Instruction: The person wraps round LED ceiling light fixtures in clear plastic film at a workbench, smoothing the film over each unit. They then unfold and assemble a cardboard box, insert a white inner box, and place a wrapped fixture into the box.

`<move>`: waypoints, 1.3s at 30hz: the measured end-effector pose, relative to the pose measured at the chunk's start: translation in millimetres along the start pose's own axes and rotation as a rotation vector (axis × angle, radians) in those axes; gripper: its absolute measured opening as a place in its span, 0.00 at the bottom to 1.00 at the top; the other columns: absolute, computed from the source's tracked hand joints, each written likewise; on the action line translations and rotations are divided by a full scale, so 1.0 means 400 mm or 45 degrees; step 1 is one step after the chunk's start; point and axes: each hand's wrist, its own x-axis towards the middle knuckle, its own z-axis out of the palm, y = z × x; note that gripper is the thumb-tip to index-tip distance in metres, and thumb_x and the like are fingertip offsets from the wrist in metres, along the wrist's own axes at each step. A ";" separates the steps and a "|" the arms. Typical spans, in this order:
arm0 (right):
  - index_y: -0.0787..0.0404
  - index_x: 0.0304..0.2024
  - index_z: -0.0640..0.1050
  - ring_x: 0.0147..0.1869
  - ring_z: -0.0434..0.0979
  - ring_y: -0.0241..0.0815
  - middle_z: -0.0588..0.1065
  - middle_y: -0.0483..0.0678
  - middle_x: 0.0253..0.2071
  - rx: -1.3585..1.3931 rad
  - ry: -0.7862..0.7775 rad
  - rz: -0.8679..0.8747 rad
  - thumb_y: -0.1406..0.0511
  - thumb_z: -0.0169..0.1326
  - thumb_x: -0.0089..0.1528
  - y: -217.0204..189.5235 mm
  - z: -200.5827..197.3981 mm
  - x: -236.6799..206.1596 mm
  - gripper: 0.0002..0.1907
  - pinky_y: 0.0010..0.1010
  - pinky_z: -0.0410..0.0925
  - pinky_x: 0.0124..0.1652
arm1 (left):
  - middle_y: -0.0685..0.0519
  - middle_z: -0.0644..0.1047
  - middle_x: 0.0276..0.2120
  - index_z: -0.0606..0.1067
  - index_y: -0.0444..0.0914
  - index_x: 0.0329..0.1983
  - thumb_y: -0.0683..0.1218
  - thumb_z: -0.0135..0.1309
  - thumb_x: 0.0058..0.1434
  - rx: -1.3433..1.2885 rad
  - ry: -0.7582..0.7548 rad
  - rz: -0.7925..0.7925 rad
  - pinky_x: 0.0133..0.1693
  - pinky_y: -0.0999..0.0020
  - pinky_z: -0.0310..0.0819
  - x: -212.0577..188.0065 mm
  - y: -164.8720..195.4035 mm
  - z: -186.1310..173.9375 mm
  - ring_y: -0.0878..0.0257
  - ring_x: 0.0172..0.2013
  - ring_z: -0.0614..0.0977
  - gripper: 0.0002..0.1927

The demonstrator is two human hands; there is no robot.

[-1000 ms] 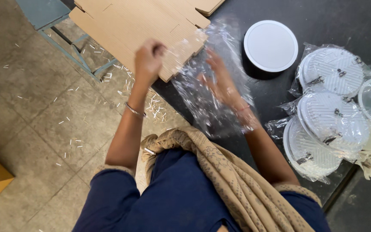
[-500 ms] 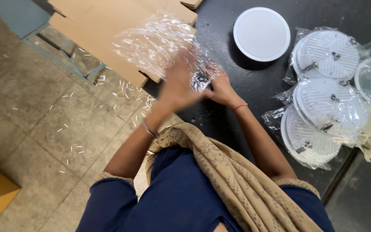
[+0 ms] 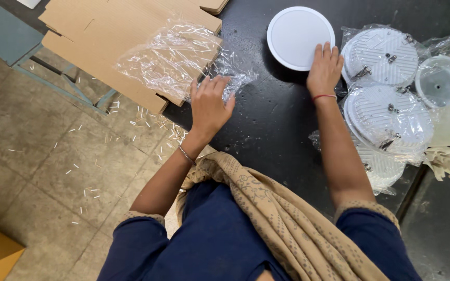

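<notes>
Left hand [image 3: 209, 106] lies with fingers [image 3: 219, 85] spread flat on a clear plastic bag [image 3: 170, 57] atop flattened cardboard [image 3: 100, 36]. Right hand [image 3: 324, 67], fingers open, touches a round white panel light [image 3: 299, 36] on the black desk [image 3: 272, 130], beside bagged lights [image 3: 389, 117].

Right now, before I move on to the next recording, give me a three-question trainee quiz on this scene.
1. True or false: the right hand rests on the white round disc.
2. What does the left hand touch: (a) clear plastic wrap, (b) a cloth, (c) a bagged disc?
3. Fill in: the clear plastic wrap lies partly on flat ____.

Key: 1 true, its fingers are on the disc's edge. 2 (a). 3 cardboard, beside the black table.
</notes>
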 end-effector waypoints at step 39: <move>0.65 0.49 0.77 0.37 0.73 0.28 0.77 0.42 0.39 2.414 0.066 1.066 0.62 0.47 0.79 -0.048 -0.390 -0.515 0.12 0.21 0.66 0.36 | 0.51 0.61 0.73 0.62 0.36 0.73 0.34 0.52 0.54 0.246 -0.523 0.652 0.46 0.64 0.73 0.086 0.199 -0.057 0.54 0.48 0.72 0.40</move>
